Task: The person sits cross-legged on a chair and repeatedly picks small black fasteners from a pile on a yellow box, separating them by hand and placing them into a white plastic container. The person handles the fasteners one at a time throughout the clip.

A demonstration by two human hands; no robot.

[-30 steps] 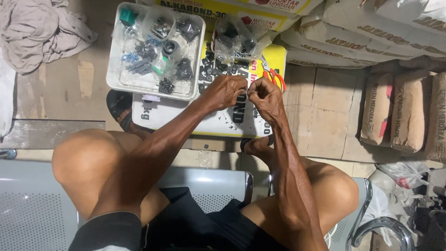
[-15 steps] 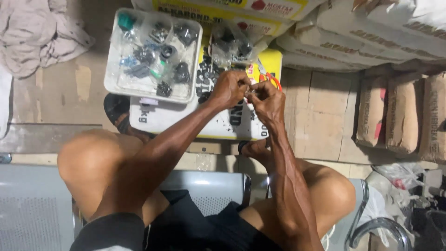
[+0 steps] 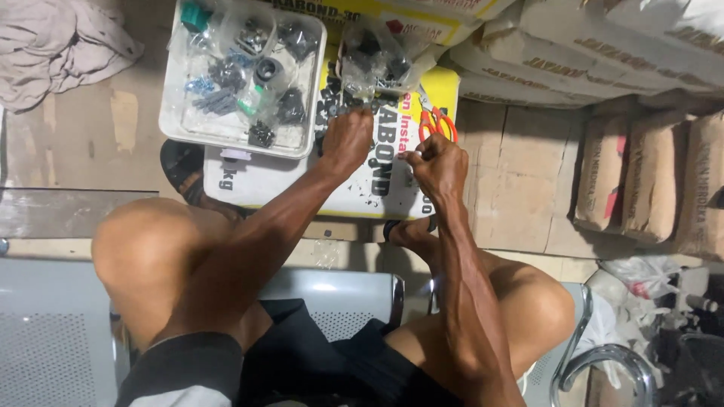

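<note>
Right hand (image 3: 439, 167): clenched tight, thumb and fingers pinched on a small pale piece (image 3: 408, 156); too small to tell what it is. It's held over the printed sack (image 3: 264, 181), just below the orange-handled scissors (image 3: 439, 120).

Left hand (image 3: 347, 139): fingers curled down onto a heap of small black parts (image 3: 337, 98) lying on the sack. I cannot tell whether it has one pinched or only touches them.

The heap sits between the white tray (image 3: 170, 130) of sorted black and blue fittings and a clear bag (image 3: 377, 53) of more parts.

My read: a pick-and-fit step, one piece held ready while the other hand fishes in the heap. The next move calls for a fine fingertip pinch on a single part without scattering the rest. I'm seated on a grey metal bench (image 3: 53, 332), with more sacks (image 3: 648, 181) on the right.
</note>
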